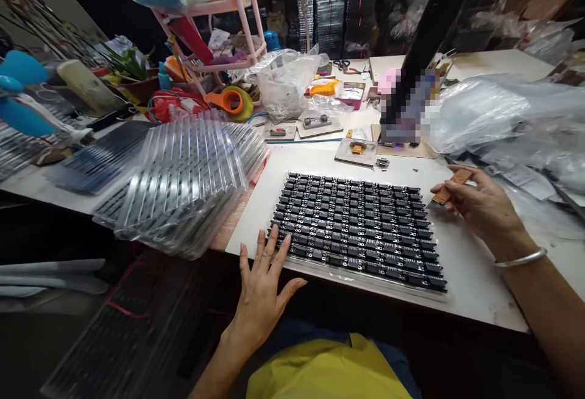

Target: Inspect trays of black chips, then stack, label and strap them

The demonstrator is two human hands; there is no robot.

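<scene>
A clear plastic tray (338,275) filled with rows of small black electronic parts (351,222) lies on the white board in front of me. My left hand (262,280) is open, its fingers spread over the near left corner of the tray; fingertips rest at or just above the edge. My right hand (479,204), with a metal bangle at the wrist, is closed on a small flat orange-brown block (452,186) to the right of the tray. The block's exact kind I cannot make out. Beyond the tray sits a single loose part (382,162).
Stacked clear plastic trays (183,173) stand at the left. A small plate with an orange piece (357,150) lies behind the filled tray. Plastic bags (503,112) crowd the right. A pink rack (219,15), tape rolls (231,102) and a blue fan (21,94) stand farther back.
</scene>
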